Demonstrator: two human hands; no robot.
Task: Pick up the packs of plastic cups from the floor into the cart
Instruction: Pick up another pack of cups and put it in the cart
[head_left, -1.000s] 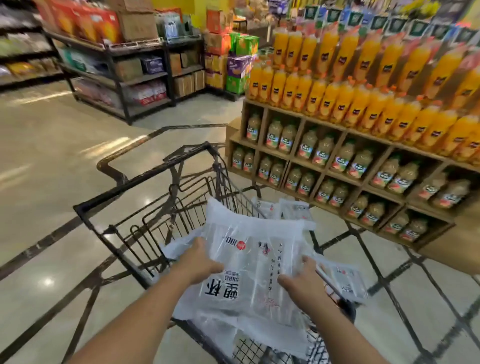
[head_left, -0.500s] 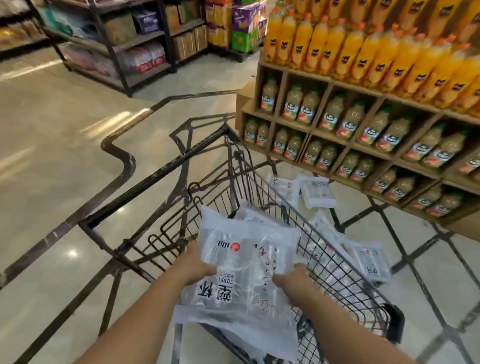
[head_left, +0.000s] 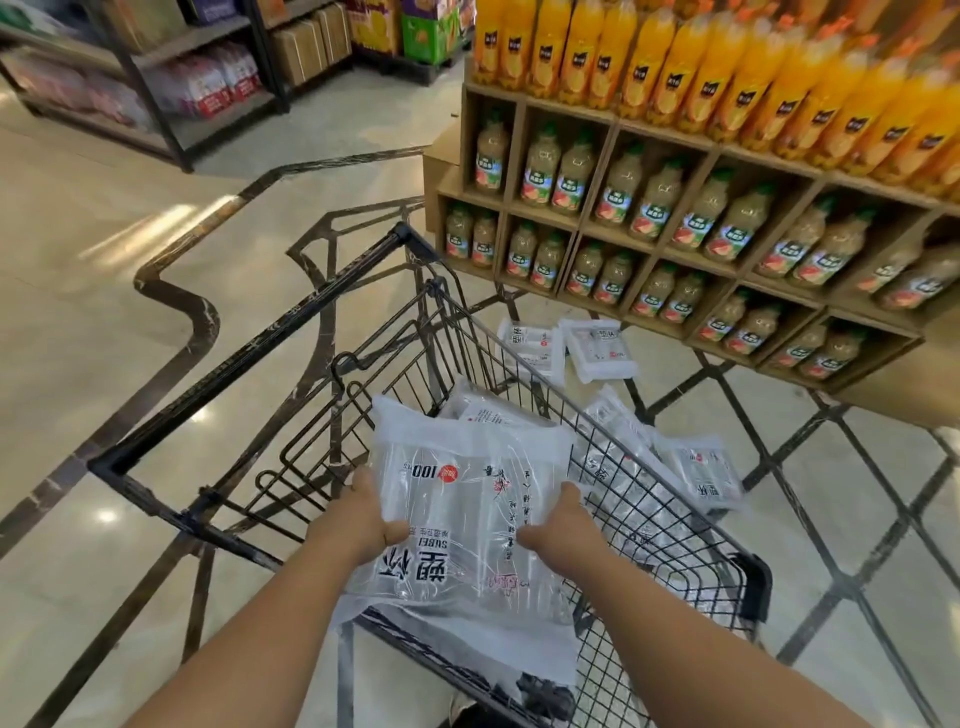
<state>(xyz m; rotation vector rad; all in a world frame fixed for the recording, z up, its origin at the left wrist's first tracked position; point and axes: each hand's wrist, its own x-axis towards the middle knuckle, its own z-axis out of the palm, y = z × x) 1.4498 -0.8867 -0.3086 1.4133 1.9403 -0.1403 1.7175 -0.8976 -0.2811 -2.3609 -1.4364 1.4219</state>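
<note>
A clear pack of plastic cups (head_left: 457, 519) with black and red print is held over the black wire cart (head_left: 249, 353), low inside its basket. My left hand (head_left: 363, 519) grips the pack's left edge and my right hand (head_left: 561, 525) grips its right edge. Another pack (head_left: 483, 408) lies in the cart beneath it. On the floor to the right of the cart lie several more packs: two (head_left: 602, 345) near the shelf foot, and others (head_left: 706, 470) close beside the cart's right wall.
A wooden display shelf (head_left: 722, 150) with juice bottles stands at the right, orange bottles on top. Dark metal racks (head_left: 171, 104) with boxed goods stand at the far left. The polished floor (head_left: 104, 291) has dark inlay lines.
The pack in both hands has moved down and deeper into the cart basket. The view has tilted downward, showing more packs on the floor.
</note>
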